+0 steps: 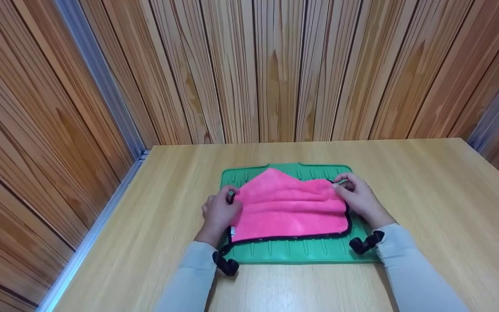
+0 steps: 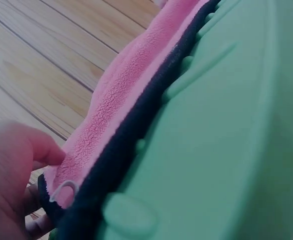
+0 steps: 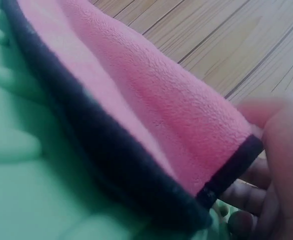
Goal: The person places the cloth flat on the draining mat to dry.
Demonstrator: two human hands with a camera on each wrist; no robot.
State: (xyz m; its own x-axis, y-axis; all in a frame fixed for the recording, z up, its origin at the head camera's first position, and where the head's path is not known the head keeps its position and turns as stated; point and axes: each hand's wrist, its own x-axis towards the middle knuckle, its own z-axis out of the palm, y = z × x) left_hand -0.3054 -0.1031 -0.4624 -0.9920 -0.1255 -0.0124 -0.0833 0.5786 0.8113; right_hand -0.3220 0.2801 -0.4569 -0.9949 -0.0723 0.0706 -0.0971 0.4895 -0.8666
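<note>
A pink fleecy cloth [image 1: 290,208] with dark edging lies over a green ribbed mat [image 1: 293,255], its middle rumpled in folds across and its far edge raised to a peak. On the left side, my left hand [image 1: 222,210] pinches the cloth's edge between thumb and fingers. My right hand [image 1: 359,197] pinches the far right corner. In the left wrist view, the left thumb lies on the pink face near a small white tag [image 2: 65,189]. Fingers of the right hand [image 3: 286,165] go behind the dark border in the right wrist view.
The mat rests on a light wooden table [image 1: 154,242]. Wood-plank walls [image 1: 275,73] stand behind and at the left, with a metal strip [image 1: 98,234] along the table's left side. A black wrist mount [image 1: 228,264] sits on each sleeve.
</note>
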